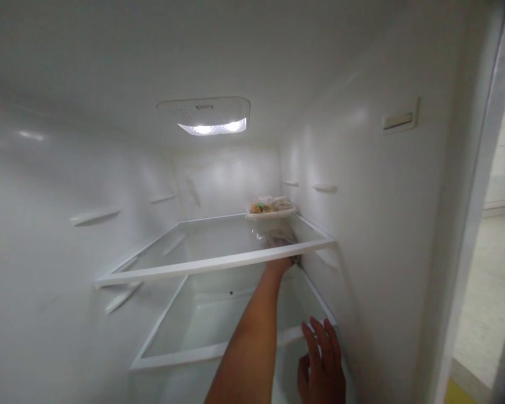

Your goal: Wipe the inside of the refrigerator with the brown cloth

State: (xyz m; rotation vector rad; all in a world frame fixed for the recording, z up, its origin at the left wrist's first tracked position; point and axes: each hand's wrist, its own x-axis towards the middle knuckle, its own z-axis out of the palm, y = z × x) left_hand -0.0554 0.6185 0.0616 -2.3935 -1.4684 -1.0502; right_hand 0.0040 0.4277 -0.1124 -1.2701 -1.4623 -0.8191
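Observation:
My left hand [279, 262] reaches deep under the upper glass shelf [210, 238], at its right side near the wall. Its fingers are seen only dimly through the glass. A dark, crumpled bit [295, 260], perhaps cloth, shows beside the hand, and the hand seems closed around it. At the front right, my right hand [323, 356] holds nothing, its fingers apart by the white front edge of the lower shelf [180, 357]. On the upper shelf's back right corner sits a white tray [271, 214] of food under clear wrap.
I am looking inside a white refrigerator. A lit lamp [212, 118] is set in its ceiling. Shelf supports [95, 216] jut from both side walls, and a door switch [399, 120] sits on the right wall. Pale floor [483, 292] shows outside at the right.

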